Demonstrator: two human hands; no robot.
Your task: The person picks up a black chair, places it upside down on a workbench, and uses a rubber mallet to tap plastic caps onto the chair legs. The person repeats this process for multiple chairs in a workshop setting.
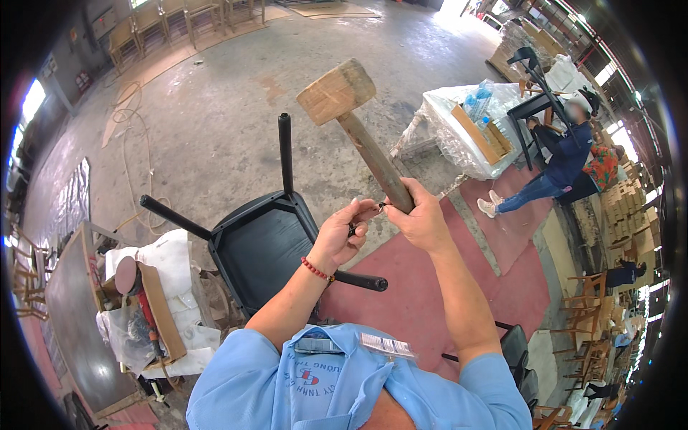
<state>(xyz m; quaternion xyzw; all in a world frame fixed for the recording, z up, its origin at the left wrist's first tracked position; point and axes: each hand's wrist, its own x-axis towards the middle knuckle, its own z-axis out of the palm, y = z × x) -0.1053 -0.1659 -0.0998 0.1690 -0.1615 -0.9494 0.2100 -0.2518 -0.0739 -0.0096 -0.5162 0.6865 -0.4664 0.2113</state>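
Note:
My right hand (419,218) is closed round the lower handle of a wooden mallet (371,154), whose blocky head points up and away from me. Close beside it, my left hand (344,233) has its fingers curled in a pinch, with small black pieces (352,230) showing in it. Another tiny dark piece (382,206) sits where the fingertips of both hands meet; its kind is too small to make out. Below and left of my hands stands a black chair (259,240), upside down with its legs up. My left forearm hides part of it.
At the left, a sander-like tool with a round pad (127,275) lies by white sheets and a cardboard box. A plastic-wrapped table (437,125) with bottles stands at the right. Beside it, a person (566,154) handles a black chair. Red matting (430,287) covers the floor nearby.

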